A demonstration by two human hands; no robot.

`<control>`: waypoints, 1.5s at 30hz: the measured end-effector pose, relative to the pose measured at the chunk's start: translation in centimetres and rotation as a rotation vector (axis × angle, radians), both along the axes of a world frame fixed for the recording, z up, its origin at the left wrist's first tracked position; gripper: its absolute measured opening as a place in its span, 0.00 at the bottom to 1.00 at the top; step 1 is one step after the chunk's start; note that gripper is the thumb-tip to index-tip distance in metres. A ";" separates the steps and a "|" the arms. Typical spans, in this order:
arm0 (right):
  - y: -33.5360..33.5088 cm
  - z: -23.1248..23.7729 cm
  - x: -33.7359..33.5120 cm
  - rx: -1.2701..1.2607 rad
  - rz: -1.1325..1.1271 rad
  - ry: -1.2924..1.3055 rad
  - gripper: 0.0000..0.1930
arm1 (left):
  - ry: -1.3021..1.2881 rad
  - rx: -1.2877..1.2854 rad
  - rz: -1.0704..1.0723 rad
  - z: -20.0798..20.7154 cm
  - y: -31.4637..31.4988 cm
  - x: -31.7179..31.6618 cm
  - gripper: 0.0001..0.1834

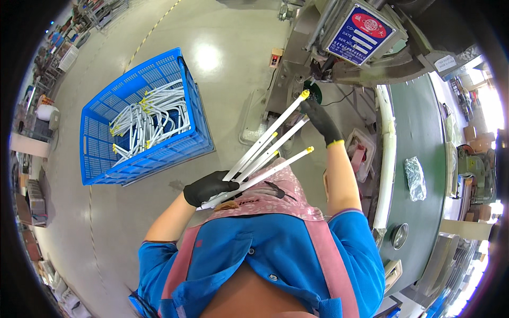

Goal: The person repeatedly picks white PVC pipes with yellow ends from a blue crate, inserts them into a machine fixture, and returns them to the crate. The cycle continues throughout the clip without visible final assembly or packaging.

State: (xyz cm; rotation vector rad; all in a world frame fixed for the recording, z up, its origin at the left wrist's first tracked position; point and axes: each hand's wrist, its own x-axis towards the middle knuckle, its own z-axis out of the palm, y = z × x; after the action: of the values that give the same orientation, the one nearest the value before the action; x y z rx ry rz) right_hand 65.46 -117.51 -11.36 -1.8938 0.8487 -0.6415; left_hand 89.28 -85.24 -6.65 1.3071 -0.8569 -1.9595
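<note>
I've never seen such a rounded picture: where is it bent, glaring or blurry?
Head view: the green tabletop's edges bow, black fills the corners; head view: glare whitens the floor beside the blue crate; head view: patches near the right rim look washed out; head view: the white tubes in the left hand look fairly sharp.

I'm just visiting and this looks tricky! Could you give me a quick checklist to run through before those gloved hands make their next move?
1. Left hand gripping the white tubes: ok, closed around them near their lower ends.
2. Right hand holding a tube: cannot tell; it is near the upper ends, but contact is unclear.
3. Both hands gloved: ok, in black.
4. Yellow tips on every held tube: cannot tell; several show, but one end is obscured by the right hand.
5. Held tubes apart from the blue crate: ok.
</note>
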 end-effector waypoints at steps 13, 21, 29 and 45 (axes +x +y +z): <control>1.5 -1.7 1.2 0.729 -0.137 -1.055 0.06 | -0.086 -0.089 0.016 -0.5 0.0 -0.3 0.24; 2.1 3.8 0.9 0.080 -0.300 -0.374 0.16 | -0.186 -0.151 0.042 1.3 0.2 -0.7 0.21; 0.3 5.4 2.3 -0.045 -0.233 -0.096 0.12 | -0.006 -0.086 0.179 3.3 0.8 -0.4 0.21; -3.6 1.9 4.3 -0.261 -0.229 -0.028 0.13 | -0.006 -0.031 0.164 2.1 0.7 0.7 0.21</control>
State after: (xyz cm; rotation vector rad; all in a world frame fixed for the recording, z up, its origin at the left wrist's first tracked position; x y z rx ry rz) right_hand 69.74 -121.11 -9.49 -2.0294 1.0124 -0.9554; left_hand 89.95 -84.54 -4.57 1.3225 -0.7550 -1.8089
